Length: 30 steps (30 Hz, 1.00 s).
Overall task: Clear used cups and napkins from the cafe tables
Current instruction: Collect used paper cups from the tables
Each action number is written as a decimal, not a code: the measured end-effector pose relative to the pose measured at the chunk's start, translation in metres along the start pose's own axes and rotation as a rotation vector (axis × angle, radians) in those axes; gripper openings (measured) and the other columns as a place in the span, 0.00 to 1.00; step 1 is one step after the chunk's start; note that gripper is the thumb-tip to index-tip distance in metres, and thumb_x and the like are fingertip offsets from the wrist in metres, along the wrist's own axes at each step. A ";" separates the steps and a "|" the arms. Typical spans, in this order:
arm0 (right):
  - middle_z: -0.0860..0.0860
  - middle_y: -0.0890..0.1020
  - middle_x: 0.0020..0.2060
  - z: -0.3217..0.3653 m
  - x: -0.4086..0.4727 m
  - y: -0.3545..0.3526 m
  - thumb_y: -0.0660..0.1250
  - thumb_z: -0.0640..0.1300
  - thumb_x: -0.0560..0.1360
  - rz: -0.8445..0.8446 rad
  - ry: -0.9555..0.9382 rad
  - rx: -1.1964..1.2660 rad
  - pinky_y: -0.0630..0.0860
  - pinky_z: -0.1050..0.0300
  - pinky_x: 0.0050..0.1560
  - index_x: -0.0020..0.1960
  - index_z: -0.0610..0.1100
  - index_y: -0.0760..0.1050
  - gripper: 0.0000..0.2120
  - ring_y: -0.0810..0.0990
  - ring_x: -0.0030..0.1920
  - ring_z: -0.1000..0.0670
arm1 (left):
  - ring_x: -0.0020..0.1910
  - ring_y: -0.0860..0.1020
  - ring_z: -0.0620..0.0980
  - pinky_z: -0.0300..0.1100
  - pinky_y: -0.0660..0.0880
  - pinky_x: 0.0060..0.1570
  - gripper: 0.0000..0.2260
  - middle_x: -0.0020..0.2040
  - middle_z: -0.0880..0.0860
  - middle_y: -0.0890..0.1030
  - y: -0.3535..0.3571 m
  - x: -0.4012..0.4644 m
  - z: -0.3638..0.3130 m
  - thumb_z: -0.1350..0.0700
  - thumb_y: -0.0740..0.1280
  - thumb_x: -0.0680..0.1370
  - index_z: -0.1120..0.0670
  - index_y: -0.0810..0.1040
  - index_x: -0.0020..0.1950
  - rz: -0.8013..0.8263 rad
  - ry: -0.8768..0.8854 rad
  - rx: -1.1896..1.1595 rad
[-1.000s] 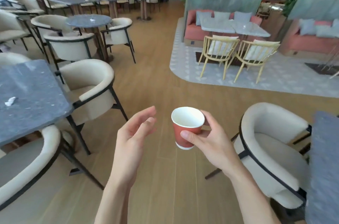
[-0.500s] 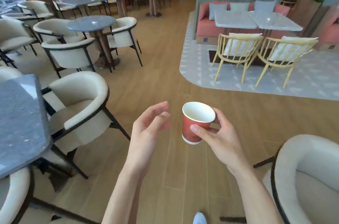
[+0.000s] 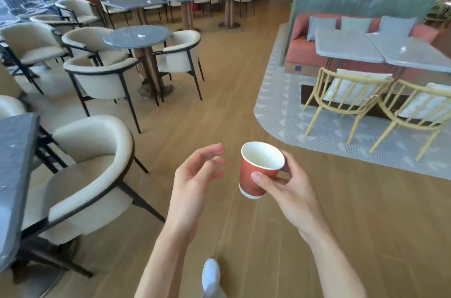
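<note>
- Head view: right hand (image 3: 290, 190) grips a red paper cup (image 3: 258, 170), thumb on the near wall, fingers behind; cup held upright in the air above the wood floor (image 3: 244, 107), its white interior showing.
- Left hand (image 3: 195, 175) holds nothing, fingers loosely spread, just beside the cup and not touching it.
- Round table (image 3: 131, 37) well ahead on the left bears a crumpled napkin (image 3: 140, 35).
- Cream armchair (image 3: 90, 166) stands near, on the left.
- White shoe (image 3: 211, 273) visible at the bottom edge.
</note>
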State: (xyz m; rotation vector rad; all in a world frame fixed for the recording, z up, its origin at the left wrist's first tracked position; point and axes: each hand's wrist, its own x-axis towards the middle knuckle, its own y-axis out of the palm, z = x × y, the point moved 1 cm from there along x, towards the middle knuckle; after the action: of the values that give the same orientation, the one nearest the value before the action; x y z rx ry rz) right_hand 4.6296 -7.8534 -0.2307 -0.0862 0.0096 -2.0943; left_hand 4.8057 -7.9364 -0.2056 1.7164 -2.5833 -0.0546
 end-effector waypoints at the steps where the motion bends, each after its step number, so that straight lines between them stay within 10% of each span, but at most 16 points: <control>1: 0.55 0.84 0.59 -0.004 0.020 0.000 0.80 0.52 0.65 -0.001 0.007 -0.004 0.81 0.59 0.52 0.66 0.55 0.76 0.30 0.85 0.55 0.54 | 0.56 0.84 0.45 0.52 0.77 0.64 0.14 0.59 0.43 0.85 0.004 0.022 0.005 0.47 0.68 0.75 0.46 0.85 0.58 0.004 -0.001 -0.009; 12: 0.55 0.85 0.57 0.002 0.287 0.021 0.83 0.53 0.65 -0.115 -0.031 -0.040 0.81 0.61 0.51 0.63 0.58 0.77 0.29 0.85 0.55 0.53 | 0.56 0.84 0.47 0.54 0.78 0.64 0.10 0.56 0.48 0.86 0.021 0.317 -0.007 0.59 0.65 0.83 0.49 0.86 0.57 0.101 0.057 -0.061; 18: 0.61 0.84 0.55 0.004 0.416 0.039 0.80 0.52 0.64 -0.102 -0.051 -0.006 0.80 0.63 0.50 0.64 0.55 0.77 0.30 0.85 0.55 0.52 | 0.53 0.84 0.43 0.56 0.77 0.65 0.13 0.57 0.44 0.85 0.027 0.431 -0.003 0.50 0.66 0.76 0.48 0.85 0.57 0.059 0.048 -0.028; 30: 0.58 0.85 0.55 -0.007 0.728 0.076 0.82 0.52 0.64 0.178 -0.127 0.044 0.80 0.62 0.51 0.64 0.55 0.77 0.31 0.84 0.56 0.54 | 0.58 0.84 0.52 0.52 0.79 0.61 0.11 0.56 0.49 0.86 0.041 0.706 -0.009 0.54 0.65 0.79 0.49 0.86 0.56 -0.114 0.115 0.006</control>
State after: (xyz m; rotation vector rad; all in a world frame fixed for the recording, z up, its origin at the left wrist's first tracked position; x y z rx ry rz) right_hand 4.3316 -8.5217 -0.1990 -0.1845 -0.1020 -1.9068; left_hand 4.4954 -8.5717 -0.1845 1.8105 -2.4063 0.0479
